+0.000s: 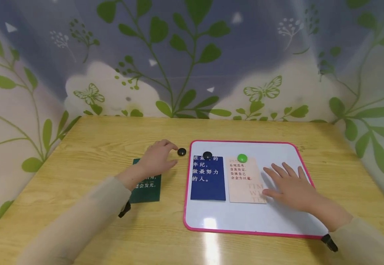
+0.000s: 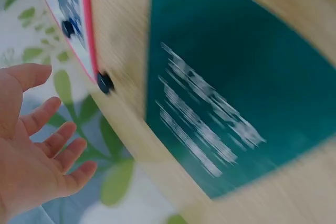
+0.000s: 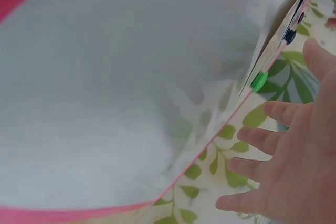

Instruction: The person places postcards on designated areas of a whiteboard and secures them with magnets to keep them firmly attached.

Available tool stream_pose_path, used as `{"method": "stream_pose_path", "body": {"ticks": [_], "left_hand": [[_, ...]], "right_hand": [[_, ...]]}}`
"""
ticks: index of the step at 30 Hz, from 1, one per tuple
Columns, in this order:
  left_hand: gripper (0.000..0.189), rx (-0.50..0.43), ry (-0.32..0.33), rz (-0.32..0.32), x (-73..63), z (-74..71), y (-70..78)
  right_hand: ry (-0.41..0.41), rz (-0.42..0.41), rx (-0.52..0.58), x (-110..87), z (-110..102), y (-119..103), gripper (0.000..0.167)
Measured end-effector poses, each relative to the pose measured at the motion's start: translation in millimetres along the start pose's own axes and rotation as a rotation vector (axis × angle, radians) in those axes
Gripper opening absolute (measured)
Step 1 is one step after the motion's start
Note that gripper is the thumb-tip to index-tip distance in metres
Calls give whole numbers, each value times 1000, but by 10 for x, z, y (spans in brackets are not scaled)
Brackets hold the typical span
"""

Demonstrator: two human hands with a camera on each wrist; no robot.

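On the wooden table, a white board with a pink rim lay flat, to the person's right of centre. A loose black magnet sat on the wood just outside the board's left edge. The left hand was positioned beside this magnet, fingers relaxed and apart, gripping nothing; the left wrist view showed a gap between fingers and magnet. Below the left wrist, a dark green card with white lettering lay on the table, partly covered from the head view. The right hand was held over the board's right part, fingers extended and spread, holding nothing. On the board, a second black magnet overlapped the top edge of a navy card; a green magnet overlapped that of the adjacent pale pink card.
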State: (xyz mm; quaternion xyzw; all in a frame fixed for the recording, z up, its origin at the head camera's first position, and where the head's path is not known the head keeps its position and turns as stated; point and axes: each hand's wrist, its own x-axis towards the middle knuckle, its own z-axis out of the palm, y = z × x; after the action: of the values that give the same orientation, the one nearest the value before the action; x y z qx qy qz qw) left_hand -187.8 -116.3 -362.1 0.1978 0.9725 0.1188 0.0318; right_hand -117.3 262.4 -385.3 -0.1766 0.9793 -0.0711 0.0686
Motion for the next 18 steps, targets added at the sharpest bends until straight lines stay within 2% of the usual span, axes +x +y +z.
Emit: {"method": "stream_pose_path", "body": {"ticks": [3, 6, 10, 14, 18], "left_hand": [[49, -21, -26, -15, -123, -33, -241], [62, -39, -100, -15, -202, -58, -474], [79, -32, -191, -61, -299, -78, -749], [87, 8, -232, -134, -367, -62, -930], [86, 16, -242, -152, -372, -28, -1013]], "right_hand": [[0, 18, -4, -3, -16, 76, 74], [-8, 41, -7, -27, -31, 158, 74], [-24, 57, 1, -61, -45, 250, 74], [-33, 71, 6, -94, -47, 331, 74], [-41, 90, 0, -117, -51, 402, 75]]}}
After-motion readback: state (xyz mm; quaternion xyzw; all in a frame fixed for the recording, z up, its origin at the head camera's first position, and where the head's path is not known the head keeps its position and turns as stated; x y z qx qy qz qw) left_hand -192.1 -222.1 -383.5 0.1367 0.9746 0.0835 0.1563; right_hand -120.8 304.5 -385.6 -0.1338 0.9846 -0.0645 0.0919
